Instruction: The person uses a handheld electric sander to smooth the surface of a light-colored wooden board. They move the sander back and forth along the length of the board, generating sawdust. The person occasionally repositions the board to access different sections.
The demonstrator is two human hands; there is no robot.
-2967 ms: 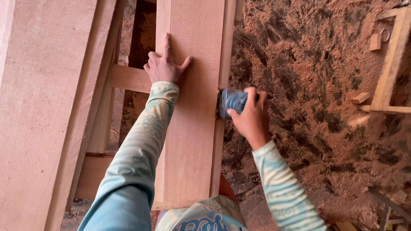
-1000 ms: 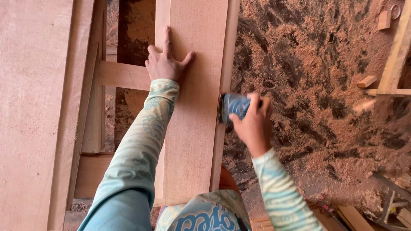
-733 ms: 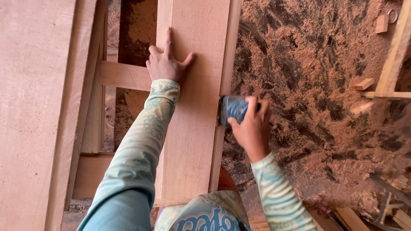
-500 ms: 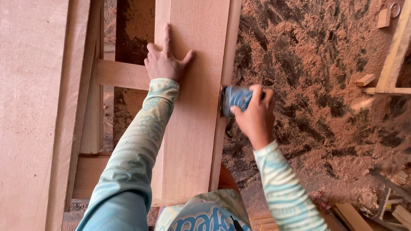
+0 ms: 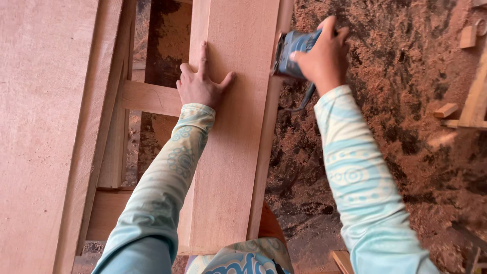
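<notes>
The left hand [image 5: 199, 83] lies flat with fingers spread on the broad face of a long wooden plank [image 5: 231, 132], pinning it in place. The right hand [image 5: 324, 53] is wrapped tight around a blue power sander [image 5: 293, 46], whose pad presses against the plank's right edge, up at about 1 o'clock from the left hand. This looks like edge sanding in mid-pass along the narrow side of the plank. Going on would call for keeping the pad square to the edge and the left hand firm, well apart from the tool.

The sander's cord [image 5: 306, 96] hangs below it, close beside the edge, and could snag. A cross rail [image 5: 149, 97] runs off at 9 o'clock from the left hand, part of the wooden frame carrying the plank. A wide board [image 5: 48, 127] leans further out at 9 o'clock. The floor [image 5: 406, 76] at 3 o'clock is thick with sawdust, with small wood offcuts [image 5: 446, 110] lying on it.
</notes>
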